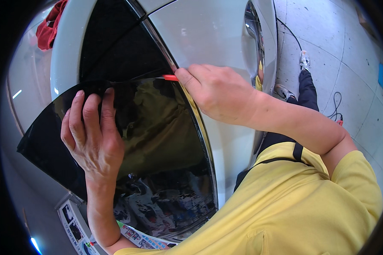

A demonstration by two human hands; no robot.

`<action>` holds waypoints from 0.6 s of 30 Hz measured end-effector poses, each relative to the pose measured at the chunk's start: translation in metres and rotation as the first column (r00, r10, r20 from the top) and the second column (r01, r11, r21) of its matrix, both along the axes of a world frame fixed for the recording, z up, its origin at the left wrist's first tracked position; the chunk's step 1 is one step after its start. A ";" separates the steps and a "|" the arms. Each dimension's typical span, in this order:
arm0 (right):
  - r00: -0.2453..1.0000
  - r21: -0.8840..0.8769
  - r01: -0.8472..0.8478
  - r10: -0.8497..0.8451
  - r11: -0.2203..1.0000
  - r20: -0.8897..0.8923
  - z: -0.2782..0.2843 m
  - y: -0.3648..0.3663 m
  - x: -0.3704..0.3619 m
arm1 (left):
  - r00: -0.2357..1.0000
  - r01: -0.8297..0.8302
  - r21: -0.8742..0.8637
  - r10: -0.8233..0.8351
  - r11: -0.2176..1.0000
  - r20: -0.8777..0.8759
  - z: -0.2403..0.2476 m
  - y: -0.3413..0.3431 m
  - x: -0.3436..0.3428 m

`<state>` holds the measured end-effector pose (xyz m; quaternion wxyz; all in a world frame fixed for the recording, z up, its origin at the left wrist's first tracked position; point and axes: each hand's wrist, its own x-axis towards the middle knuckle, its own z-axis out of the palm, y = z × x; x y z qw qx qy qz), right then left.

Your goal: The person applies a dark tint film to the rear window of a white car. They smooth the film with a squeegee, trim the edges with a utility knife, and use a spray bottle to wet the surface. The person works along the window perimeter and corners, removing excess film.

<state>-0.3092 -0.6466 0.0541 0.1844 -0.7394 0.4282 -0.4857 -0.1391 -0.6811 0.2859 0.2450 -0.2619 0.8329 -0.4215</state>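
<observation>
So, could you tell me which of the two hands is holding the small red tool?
The right hand: it pinches the red tool at the window's edge trim, while the left hand lies flat with spread fingers on the dark film.

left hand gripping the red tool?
No. The right hand holds the red tool; the left hand lies flat on the dark tint film.

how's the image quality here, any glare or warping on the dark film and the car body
Head view: fisheye bends the car body and window trim toward a black rim; the dark film mirrors the surroundings, busiest low down; bright glare on the door handle; left hand and right hand look sharp, evenly lit.
</observation>
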 end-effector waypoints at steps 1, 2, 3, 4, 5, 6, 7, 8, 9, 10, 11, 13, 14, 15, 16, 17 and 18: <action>1.000 0.016 -0.008 0.008 1.000 0.010 -0.001 0.001 -0.001 | 1.000 0.004 0.003 -0.004 1.000 0.000 0.000 0.000 0.000; 1.000 0.032 -0.015 0.014 0.999 0.022 -0.001 0.002 -0.002 | 1.000 0.004 0.001 -0.004 1.000 0.002 0.000 0.000 0.000; 0.999 0.062 -0.027 0.026 0.998 0.019 -0.002 0.004 -0.004 | 1.000 0.001 -0.002 -0.001 1.000 0.007 0.000 0.000 -0.001; 1.000 0.067 -0.025 0.024 0.997 0.012 -0.002 0.006 -0.006 | 1.000 0.005 0.001 -0.005 1.000 0.004 0.000 0.000 -0.001; 1.000 0.087 -0.029 0.030 0.996 -0.009 -0.002 0.008 -0.009 | 1.000 0.004 0.003 -0.004 1.000 0.004 0.001 0.000 -0.001; 0.999 0.107 -0.033 0.036 0.994 -0.030 -0.001 0.010 -0.011 | 1.000 -0.001 0.001 0.001 1.000 0.005 0.001 0.001 -0.001; 0.999 0.103 -0.025 0.029 0.994 -0.039 0.000 0.010 -0.013 | 1.000 0.006 0.004 -0.006 1.000 0.002 0.001 0.001 -0.001; 0.999 0.099 -0.016 0.021 0.995 -0.047 0.001 0.011 -0.015 | 1.000 0.008 0.004 -0.008 1.000 0.000 0.000 0.001 -0.001; 0.999 0.083 0.002 0.003 0.997 -0.054 0.002 0.012 -0.017 | 1.000 0.005 0.001 -0.005 1.000 0.001 0.000 0.001 -0.001; 0.997 0.114 -0.004 0.013 0.993 -0.078 0.004 0.013 -0.019 | 1.000 0.014 0.005 -0.014 1.000 -0.006 0.000 0.001 -0.001; 0.995 0.133 -0.001 0.014 0.991 -0.100 0.007 0.014 -0.021 | 1.000 0.017 0.007 -0.017 1.000 -0.010 0.000 0.001 -0.001; 0.987 0.167 0.006 0.020 0.986 -0.157 0.013 0.016 -0.025 | 1.000 0.017 0.011 -0.017 1.000 -0.021 0.000 0.001 -0.002; 0.981 0.184 0.008 0.028 0.983 -0.190 0.018 0.018 -0.025 | 1.000 0.013 0.018 -0.012 1.000 -0.025 0.000 0.001 -0.002; 0.974 0.210 0.005 0.042 0.978 -0.221 0.024 0.019 -0.026 | 1.000 0.006 0.022 -0.005 1.000 -0.027 0.001 0.001 -0.003; 0.971 0.198 0.011 0.037 0.980 -0.238 0.030 0.019 -0.027 | 0.999 0.008 0.032 -0.007 0.999 -0.034 0.002 0.001 -0.004; 0.966 0.196 0.011 0.040 0.980 -0.254 0.038 0.020 -0.029 | 0.999 0.006 0.042 -0.005 0.999 -0.038 0.003 0.000 -0.005; 0.961 0.196 0.011 0.044 0.981 -0.272 0.048 0.021 -0.030 | 0.999 0.004 0.053 -0.002 0.999 -0.044 0.005 0.000 -0.006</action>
